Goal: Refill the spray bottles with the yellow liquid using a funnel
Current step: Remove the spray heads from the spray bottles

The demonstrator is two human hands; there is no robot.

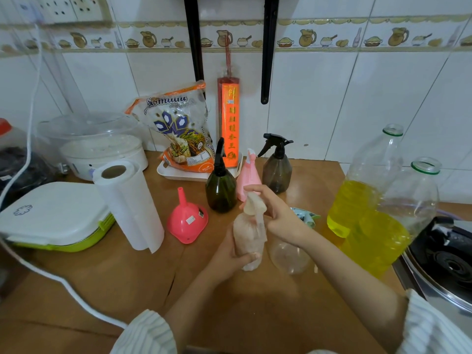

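Observation:
My left hand (231, 254) grips the body of a pale beige spray bottle (249, 233) standing on the wooden counter. My right hand (277, 213) curls around its spray head. A clear empty spray bottle (290, 256) stands just right of it, partly behind my right wrist. Behind are a dark green spray bottle (221, 186), a pink one (247, 175) and a smoky grey one (277, 167). A pink funnel (186, 219) lies mouth down to the left. Two large open bottles of yellow liquid (357, 200) (383, 238) stand at the right.
A paper towel roll (130, 208) stands left of the funnel. A white and green lidded box (55, 218), a rice cooker (102, 149), a rice bag (178, 129) on a white tray and a red incense pack (229, 121) fill the back. A stove (444, 254) borders the counter's right edge.

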